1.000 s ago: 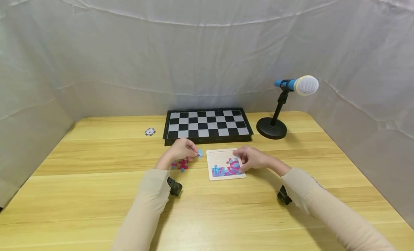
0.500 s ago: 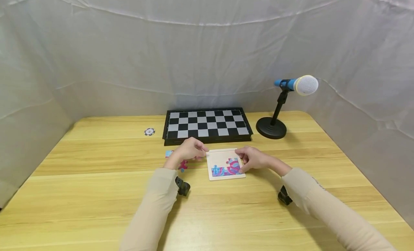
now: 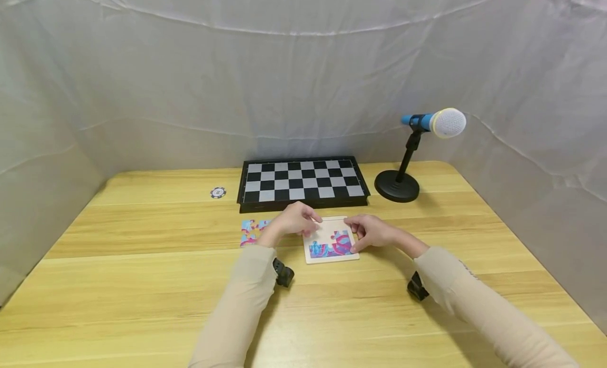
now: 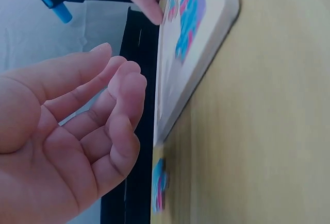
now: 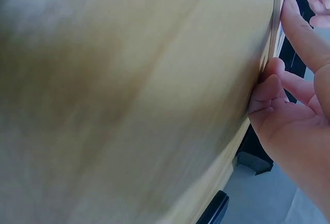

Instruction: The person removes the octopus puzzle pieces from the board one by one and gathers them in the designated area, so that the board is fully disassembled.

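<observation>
A square wooden puzzle tray [image 3: 332, 260] lies flat on the table, with joined blue, pink and purple puzzle pieces [image 3: 334, 247] along its near and right sides. Over the tray's far left part hovers my left hand [image 3: 296, 219]. Its fingers are loosely bent in the left wrist view, and no piece shows between thumb and fingertips. My right hand [image 3: 374, 233] holds the tray's right edge, thumb towards the near corner and fingers towards the far one. Left of the tray lie loose puzzle pieces [image 3: 250, 231], partly hidden by the left hand; one loose piece [image 4: 160, 185] shows near the tray's corner.
Behind the tray sits a black-framed checkered board [image 3: 303, 181]. A blue microphone [image 3: 441, 123] on a black stand [image 3: 397, 186] is at the back right. A poker chip [image 3: 218, 192] lies at the back left. Grey cloth [image 3: 237, 83] surrounds the wooden table [image 3: 142, 283].
My left hand has moved right, from the loose pieces to above the tray, uncovering pieces on the left. The right hand has stayed at the tray's right edge.
</observation>
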`<state>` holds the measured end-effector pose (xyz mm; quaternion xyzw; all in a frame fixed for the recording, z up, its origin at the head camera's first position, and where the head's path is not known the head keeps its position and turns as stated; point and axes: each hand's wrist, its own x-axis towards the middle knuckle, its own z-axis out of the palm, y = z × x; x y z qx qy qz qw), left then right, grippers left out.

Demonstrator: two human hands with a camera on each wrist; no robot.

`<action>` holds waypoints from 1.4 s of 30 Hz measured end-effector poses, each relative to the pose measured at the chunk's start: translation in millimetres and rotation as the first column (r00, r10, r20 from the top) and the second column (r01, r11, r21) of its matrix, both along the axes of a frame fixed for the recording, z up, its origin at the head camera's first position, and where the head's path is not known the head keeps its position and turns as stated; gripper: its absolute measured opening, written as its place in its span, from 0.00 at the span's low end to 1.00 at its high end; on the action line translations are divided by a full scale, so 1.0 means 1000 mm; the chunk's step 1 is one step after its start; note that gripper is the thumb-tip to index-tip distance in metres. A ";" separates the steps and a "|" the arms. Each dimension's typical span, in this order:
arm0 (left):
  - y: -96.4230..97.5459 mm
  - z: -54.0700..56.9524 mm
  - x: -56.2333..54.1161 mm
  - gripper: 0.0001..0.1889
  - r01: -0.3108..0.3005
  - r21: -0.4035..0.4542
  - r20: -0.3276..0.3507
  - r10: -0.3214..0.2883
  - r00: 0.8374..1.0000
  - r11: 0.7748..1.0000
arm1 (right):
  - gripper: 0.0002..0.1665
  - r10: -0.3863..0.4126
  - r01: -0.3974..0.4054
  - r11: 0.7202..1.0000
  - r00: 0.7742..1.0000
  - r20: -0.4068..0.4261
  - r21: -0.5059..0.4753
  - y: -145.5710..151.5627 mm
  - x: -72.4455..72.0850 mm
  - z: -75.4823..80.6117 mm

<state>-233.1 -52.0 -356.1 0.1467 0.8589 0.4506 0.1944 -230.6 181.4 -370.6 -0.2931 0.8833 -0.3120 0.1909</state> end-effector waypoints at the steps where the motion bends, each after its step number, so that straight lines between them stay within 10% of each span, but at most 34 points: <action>1: 0.002 -0.001 -0.001 0.09 0.007 -0.001 0.003 -0.007 1.000 1.000 | 0.42 -0.002 0.002 1.000 1.000 0.001 0.000 0.000 0.000 0.000; 18: 0.028 -0.003 -0.002 0.12 0.123 -0.091 0.031 -0.121 0.992 0.988 | 0.42 0.023 -0.023 1.000 1.000 0.010 -0.019 0.002 -0.001 -0.001; 42: 0.038 -0.007 -0.002 0.06 0.084 -0.083 0.027 -0.082 0.996 0.993 | 0.41 0.015 -0.015 1.000 1.000 0.000 0.003 0.002 -0.002 -0.003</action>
